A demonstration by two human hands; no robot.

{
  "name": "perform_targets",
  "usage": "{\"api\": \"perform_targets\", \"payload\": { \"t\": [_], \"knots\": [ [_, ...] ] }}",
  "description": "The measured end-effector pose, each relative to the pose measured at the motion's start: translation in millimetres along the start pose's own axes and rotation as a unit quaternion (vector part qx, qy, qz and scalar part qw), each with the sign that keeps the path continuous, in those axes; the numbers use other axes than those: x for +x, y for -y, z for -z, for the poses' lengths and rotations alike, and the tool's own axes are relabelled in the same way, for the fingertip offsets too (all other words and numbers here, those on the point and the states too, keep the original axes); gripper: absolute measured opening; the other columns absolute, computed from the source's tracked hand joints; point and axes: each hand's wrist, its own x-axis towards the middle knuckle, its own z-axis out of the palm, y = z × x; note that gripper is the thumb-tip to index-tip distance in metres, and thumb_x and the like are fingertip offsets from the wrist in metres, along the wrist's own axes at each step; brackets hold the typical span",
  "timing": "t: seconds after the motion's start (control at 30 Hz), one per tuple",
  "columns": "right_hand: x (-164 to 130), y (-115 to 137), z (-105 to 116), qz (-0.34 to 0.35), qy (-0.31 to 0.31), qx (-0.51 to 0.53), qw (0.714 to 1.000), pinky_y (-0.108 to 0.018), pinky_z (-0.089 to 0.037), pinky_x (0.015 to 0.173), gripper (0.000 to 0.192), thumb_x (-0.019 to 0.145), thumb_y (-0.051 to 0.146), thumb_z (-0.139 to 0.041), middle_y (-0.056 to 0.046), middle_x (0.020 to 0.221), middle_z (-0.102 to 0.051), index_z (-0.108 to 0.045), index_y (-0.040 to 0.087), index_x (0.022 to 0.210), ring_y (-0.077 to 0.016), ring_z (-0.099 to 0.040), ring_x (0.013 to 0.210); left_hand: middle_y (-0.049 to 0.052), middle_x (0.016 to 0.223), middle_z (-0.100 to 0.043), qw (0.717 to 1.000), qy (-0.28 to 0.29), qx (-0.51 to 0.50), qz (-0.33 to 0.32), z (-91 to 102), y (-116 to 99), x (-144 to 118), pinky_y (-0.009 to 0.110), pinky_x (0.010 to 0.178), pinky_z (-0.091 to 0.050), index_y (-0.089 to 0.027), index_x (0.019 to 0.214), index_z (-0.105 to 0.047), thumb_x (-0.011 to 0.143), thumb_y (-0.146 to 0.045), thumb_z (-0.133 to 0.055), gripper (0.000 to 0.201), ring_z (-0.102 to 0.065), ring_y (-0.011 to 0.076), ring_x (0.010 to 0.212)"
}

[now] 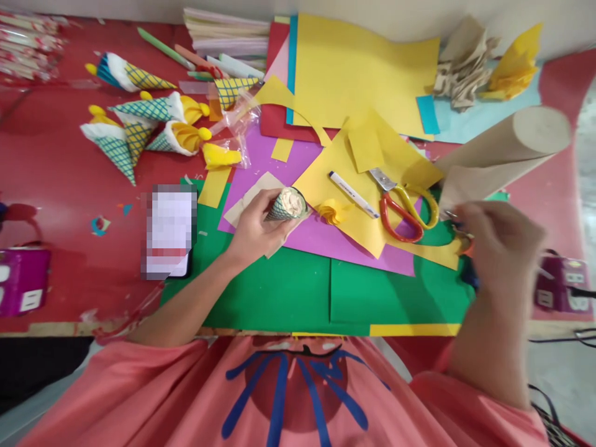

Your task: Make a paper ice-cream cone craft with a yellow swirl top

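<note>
My left hand (256,226) is closed round a small paper cone (278,208) with a green-and-blue lattice pattern. Its mouth faces up towards me, and crumpled cream paper (292,202) fills it. Off to the right, my right hand (503,239) is raised, slightly blurred, with its fingers pinched together. What sits between those fingertips, if anything, is too small to make out. Between the hands lie a white marker (352,194), a curl of yellow crepe paper (331,211) and scissors (403,214) with red and yellow handles, all on yellow sheets (367,233).
Several finished-looking cones (109,146) lie at the back left, near a phone (170,230). A brown paper roll (507,149) rests at the right. Crumpled brown paper (465,65) and a yellow sheet stack (363,74) are at the back. Green sheets (274,292) cover the front.
</note>
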Motion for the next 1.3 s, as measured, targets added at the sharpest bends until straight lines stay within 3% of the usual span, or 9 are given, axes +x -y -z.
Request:
{"api": "perform_targets", "payload": {
  "t": [0.03,0.2,0.4,0.57,0.77,0.87,0.97,1.13,1.3],
  "knots": [
    [15,16,-19,0.003,-0.032,-0.010,0.999,-0.043,-0.054,0.077,0.019,0.093,0.034,-0.051,-0.007,0.099,-0.073,-0.067,0.026,0.102,-0.0253,-0.069,0.088,0.005,0.103,-0.065,1.000,0.002,0.000,0.001,0.0,-1,0,0.028,0.084,-0.055,-0.018,0.108,-0.056,0.078,-0.033,-0.067,0.035,-0.065,0.0166,0.094],
    [70,68,-90,0.185,0.139,0.001,0.973,-0.045,-0.051,0.096,0.028,0.092,0.016,-0.047,-0.008,0.116,-0.070,-0.065,0.021,0.114,-0.0244,-0.064,0.112,0.006,0.106,-0.066,1.000,0.009,-0.006,0.013,0.4,-2,0,0.030,0.086,-0.056,-0.020,0.111,-0.054,0.078,-0.041,-0.068,0.041,-0.066,0.0184,0.099],
    [77,75,-114,0.252,0.270,-0.025,0.929,-0.041,-0.048,0.090,0.029,0.084,0.008,-0.050,-0.008,0.097,-0.072,-0.066,0.018,0.106,-0.0235,-0.064,0.095,0.005,0.109,-0.066,0.999,0.008,0.038,0.023,8.7,10,3,0.031,0.084,-0.057,-0.022,0.114,-0.053,0.078,-0.032,-0.070,0.041,-0.066,0.0183,0.098],
    [66,72,-110,0.202,0.265,0.020,0.943,-0.039,-0.046,0.086,0.010,0.083,0.016,-0.058,-0.010,0.092,-0.069,-0.064,0.015,0.091,-0.0243,-0.061,0.092,0.005,0.110,-0.065,0.986,0.002,0.163,-0.024,18.9,10,11,0.032,0.089,-0.054,-0.022,0.111,-0.061,0.077,-0.022,-0.072,0.036,-0.064,0.0192,0.102],
    [55,74,-102,0.008,0.232,0.138,0.963,-0.032,-0.046,0.075,0.007,0.080,0.021,-0.063,-0.004,0.090,-0.067,-0.060,0.018,0.086,-0.0181,-0.062,0.083,0.004,0.105,-0.065,0.973,0.009,0.229,0.006,26.8,16,17,0.033,0.091,-0.053,-0.021,0.111,-0.062,0.083,-0.020,-0.061,0.028,-0.063,0.0177,0.097],
    [50,74,-111,-0.052,0.206,0.260,0.942,-0.030,-0.049,0.072,0.017,0.078,0.029,-0.070,-0.001,0.084,-0.065,-0.057,0.019,0.081,-0.0152,-0.062,0.078,0.005,0.105,-0.064,0.974,-0.031,0.224,-0.009,26.8,15,16,0.034,0.091,-0.053,-0.021,0.112,-0.060,0.083,-0.021,-0.062,0.030,-0.062,0.0187,0.099],
    [42,76,-124,-0.093,0.203,0.412,0.883,-0.030,-0.053,0.071,0.023,0.076,0.033,-0.074,0.001,0.081,-0.065,-0.056,0.021,0.083,-0.0133,-0.064,0.072,0.005,0.106,-0.062,0.980,-0.084,0.172,-0.057,19.5,8,8,0.032,0.087,-0.054,-0.023,0.113,-0.057,0.088,-0.028,-0.058,0.025,-0.062,0.0168,0.095],
    [27,82,-142,-0.119,0.209,0.507,0.828,-0.029,-0.054,0.067,0.030,0.073,0.035,-0.078,0.003,0.076,-0.065,-0.055,0.022,0.089,-0.0124,-0.064,0.066,0.007,0.121,-0.054,0.996,0.056,-0.006,-0.063,-3.2,-5,-12,0.028,0.079,-0.059,-0.025,0.122,-0.049,0.087,-0.034,-0.061,0.038,-0.066,0.0122,0.088],
    [20,80,-151,-0.074,0.196,0.465,0.860,-0.030,-0.053,0.071,0.025,0.074,0.037,-0.077,-0.002,0.084,-0.064,-0.062,0.020,0.083,-0.0140,-0.062,0.076,0.012,0.129,-0.054,0.991,0.093,-0.004,-0.093,-11.3,-7,-17,0.032,0.085,-0.059,-0.025,0.131,-0.044,0.076,-0.040,-0.074,0.065,-0.060,0.0226,0.114]
  ]
}}
